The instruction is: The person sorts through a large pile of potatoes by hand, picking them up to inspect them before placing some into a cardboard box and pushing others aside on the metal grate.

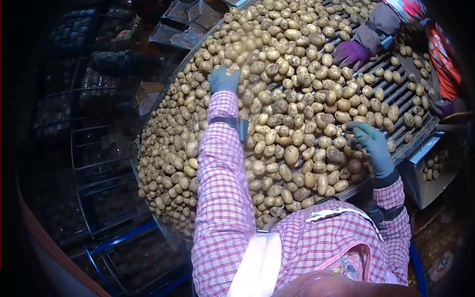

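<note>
A deep heap of potatoes (292,106) covers the slatted sorting table (396,89). My left hand (224,80), in a grey-blue glove, reaches far across the heap. Its fingers are bent down among the potatoes, and a yellowish bit of potato shows between them; the fingertips are partly hidden. Near the table's right front edge, my right hand (374,148), gloved alike, hovers over the potatoes. Its index finger and thumb are apart and the other fingers are loosely bent, with nothing seen in them.
Across the table, a co-worker's purple-gloved hand (352,53) rests at the potatoes. Another person in orange clothing (442,62) stands at the right. A box with potatoes (420,171) stands below the right edge. Cartons (190,22) and blue-edged metal frames (106,208) are on the left.
</note>
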The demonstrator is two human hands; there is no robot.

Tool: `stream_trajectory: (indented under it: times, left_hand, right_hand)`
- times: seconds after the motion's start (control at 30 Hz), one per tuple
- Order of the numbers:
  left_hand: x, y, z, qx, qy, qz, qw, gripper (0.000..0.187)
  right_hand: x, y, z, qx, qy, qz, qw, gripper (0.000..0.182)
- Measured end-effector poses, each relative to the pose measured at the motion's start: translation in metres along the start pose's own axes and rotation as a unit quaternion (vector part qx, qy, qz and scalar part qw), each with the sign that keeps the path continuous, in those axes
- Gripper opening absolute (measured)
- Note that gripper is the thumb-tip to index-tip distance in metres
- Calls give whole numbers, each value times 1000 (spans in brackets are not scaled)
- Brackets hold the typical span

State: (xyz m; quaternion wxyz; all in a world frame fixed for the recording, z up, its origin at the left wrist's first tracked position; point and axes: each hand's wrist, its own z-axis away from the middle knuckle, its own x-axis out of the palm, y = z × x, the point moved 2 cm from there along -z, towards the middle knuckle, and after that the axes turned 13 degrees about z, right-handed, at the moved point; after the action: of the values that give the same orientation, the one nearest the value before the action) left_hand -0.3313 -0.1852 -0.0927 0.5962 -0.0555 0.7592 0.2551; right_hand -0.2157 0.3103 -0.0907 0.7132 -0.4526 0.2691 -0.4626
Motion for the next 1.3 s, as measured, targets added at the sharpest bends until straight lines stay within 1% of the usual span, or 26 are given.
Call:
stream_trajectory:
  times: [0.1, 0.2, 0.27, 0.3, 0.37, 0.4, 0.43, 0.47, 0.5, 0.57, 0.6, 0.67, 0.73, 0.77, 0.8, 0.83, 0.87, 0.93, 0.97, 1.0, 1.07, 1.1, 1.13, 1.2, 1.23, 1.3]
  left_hand:
    - [1, 56, 30, -105, -37, 154, 982, 47]
    - [-3, 100, 90, -182, -144, 422, 876, 42]
    - [4, 132, 138, -7, -232, 371, 899, 36]
    - [3, 135, 135, 62, -215, 362, 905, 36]
    - [-1, 137, 129, 199, -178, 336, 903, 34]
    - [10, 120, 102, 154, -115, 303, 933, 33]
    - [20, 103, 74, 130, -116, 249, 953, 36]
    - [30, 86, 45, 105, -119, 193, 968, 39]
    - [52, 67, 23, 173, -91, 47, 980, 44]
    - [73, 68, 8, 155, -80, -24, 984, 46]
    - [77, 73, 4, 145, -74, -61, 985, 48]
    - [67, 79, 5, 62, -125, 4, 990, 48]
    - [31, 103, 23, -19, -191, 69, 979, 54]
    - [24, 108, 43, -34, -183, 179, 966, 49]
    - [21, 109, 63, -44, -196, 332, 922, 41]
    - [3, 122, 87, -43, -228, 405, 884, 62]
    - [3, 130, 117, -27, -293, 439, 849, 64]
    - [8, 137, 175, 114, -331, 367, 862, 65]
    - [13, 132, 191, 145, -332, 332, 871, 62]
    - [0, 130, 187, 111, -340, 329, 874, 61]
    - [-37, 118, 168, 45, -358, 324, 875, 60]
    - [-55, 104, 150, -12, -284, 288, 914, 59]
    - [-72, 85, 126, -68, -207, 248, 944, 58]
    - [-73, 14, 81, -92, -74, 163, 980, 67]
    - [-44, -42, 61, -118, -82, 148, 979, 66]
    - [-30, -49, 54, -139, -90, 135, 977, 69]
  right_hand:
    - [26, -8, -28, 48, -44, -46, 997, 42]
    - [62, -13, -54, 104, -79, -157, 979, 52]
    - [83, -1, -70, 116, -99, -242, 958, 55]
    - [91, 2, -82, 116, -125, -315, 934, 52]
    - [86, 18, -94, 133, -140, -311, 931, 46]
    - [81, 21, -96, 141, -145, -310, 929, 44]
    - [79, 21, -93, 163, -100, -264, 945, 33]
    - [76, 24, -90, 153, -114, -284, 940, 32]
    - [73, 31, -87, 143, -130, -302, 934, 30]
    - [69, 38, -85, 132, -152, -328, 923, 31]
    - [71, 29, -81, 97, -134, -275, 947, 33]
    - [74, 11, -67, 34, -97, -167, 981, 37]
    - [74, 9, -68, 60, -129, -211, 967, 42]
    - [75, 8, -71, 80, -132, -234, 960, 42]
    - [76, 7, -74, 102, -135, -258, 951, 43]
    - [80, 3, -73, 78, -125, -223, 964, 44]
    - [81, 11, -78, 85, -149, -242, 955, 44]
    - [84, 30, -90, 101, -198, -277, 935, 43]
    - [89, 21, -79, 48, -170, -201, 964, 40]
    - [93, 12, -67, -1, -134, -119, 984, 37]
    - [86, 16, -65, -16, -191, -88, 978, 34]
    - [82, 24, -60, 81, -199, -177, 961, 38]
    - [82, 18, -49, 42, -191, -142, 971, 38]
    - [82, 1, -30, -41, -168, -68, 983, 40]
    - [77, 8, -27, 35, -169, -170, 970, 42]
    - [74, 6, -19, -159, -120, -25, 980, 41]
